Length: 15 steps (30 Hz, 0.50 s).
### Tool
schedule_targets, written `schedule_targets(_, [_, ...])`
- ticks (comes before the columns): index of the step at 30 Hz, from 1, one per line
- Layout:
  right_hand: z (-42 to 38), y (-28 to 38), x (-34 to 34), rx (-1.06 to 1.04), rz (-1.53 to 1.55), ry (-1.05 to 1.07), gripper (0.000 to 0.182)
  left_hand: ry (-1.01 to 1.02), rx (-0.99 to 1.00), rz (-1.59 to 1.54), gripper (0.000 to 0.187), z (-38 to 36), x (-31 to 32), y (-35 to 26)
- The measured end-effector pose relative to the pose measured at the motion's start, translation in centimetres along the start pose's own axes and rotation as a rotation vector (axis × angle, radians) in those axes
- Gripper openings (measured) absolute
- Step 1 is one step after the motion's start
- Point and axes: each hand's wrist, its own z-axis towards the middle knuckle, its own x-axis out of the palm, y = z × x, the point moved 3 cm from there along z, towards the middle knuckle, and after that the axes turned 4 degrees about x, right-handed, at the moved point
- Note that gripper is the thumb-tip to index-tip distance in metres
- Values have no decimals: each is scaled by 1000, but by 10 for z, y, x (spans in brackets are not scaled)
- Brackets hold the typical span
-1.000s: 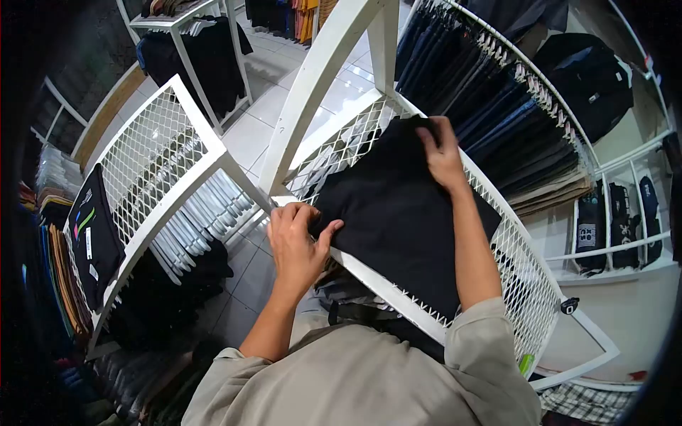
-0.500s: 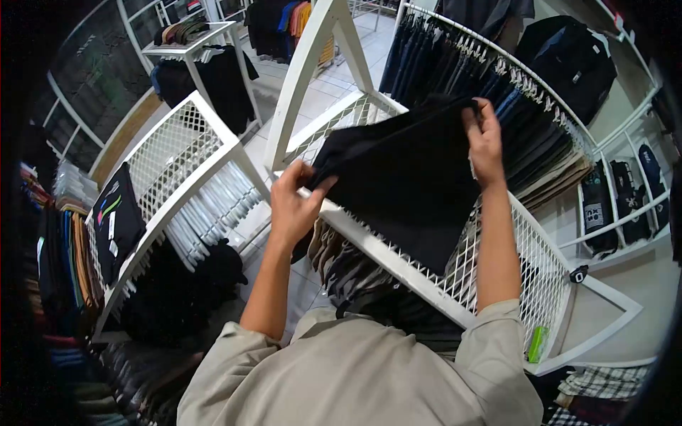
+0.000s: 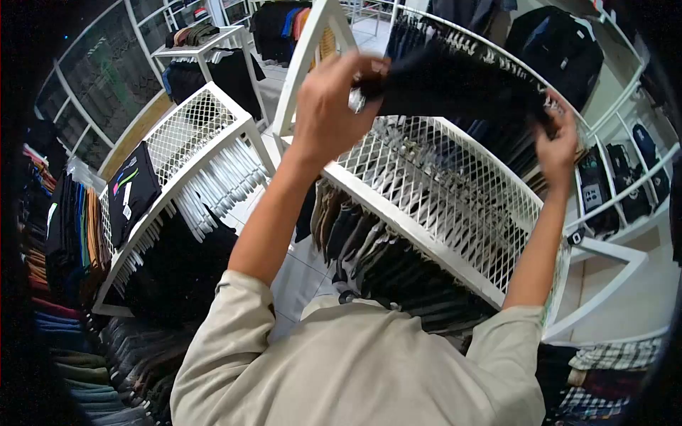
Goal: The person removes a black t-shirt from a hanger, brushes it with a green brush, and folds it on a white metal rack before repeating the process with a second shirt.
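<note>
A black garment (image 3: 455, 84) is stretched in the air between my two hands, above a white mesh-topped rack (image 3: 426, 177). My left hand (image 3: 337, 106) pinches its left end, fingers closed around the cloth. At the garment's right end, my right hand (image 3: 555, 142) grips the edge, slightly blurred. Below the mesh, many hangers and hanging trousers (image 3: 348, 227) show.
To the left stands another mesh-topped rack (image 3: 192, 131) with a folded black shirt (image 3: 133, 188) and white hangers (image 3: 227, 177). A curved rail of jeans (image 3: 412, 35) is behind. Rolled dark garments (image 3: 593, 188) sit at the right, above checked cloth (image 3: 618, 355).
Both hands have risen and moved further apart, lifting the black garment off the mesh. More of the mesh top now shows, and the small green item at its right end is out of sight.
</note>
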Motion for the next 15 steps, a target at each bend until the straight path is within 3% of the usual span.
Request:
schedule_targets(2, [-58,-16,-2,-175,-212,56,55,173,-55,33,53,-53,2,-26])
schedule_targets(4, [-123,-19,9,84,-219,269,42,342,-135,55,57,-112,11,-47])
schedule_targets(7, [-198,-42,28,85,-324,412,31,448,-201,20,51,-185,20,-68])
schedule_targets(9, [-228,-40,30,165,-335,394,28,388,-335,9,45,-213,20,-80])
schedule_targets(11, [-239,-26,28,107,-336,290,29,409,-435,-10,43,-229,18,-85])
schedule_targets(13, [-251,-24,25,139,-328,282,31,292,-558,-134,40,-228,12,-92])
schedule_targets(15, [-259,-25,22,183,-267,233,28,164,-880,-450,46,-260,13,-75])
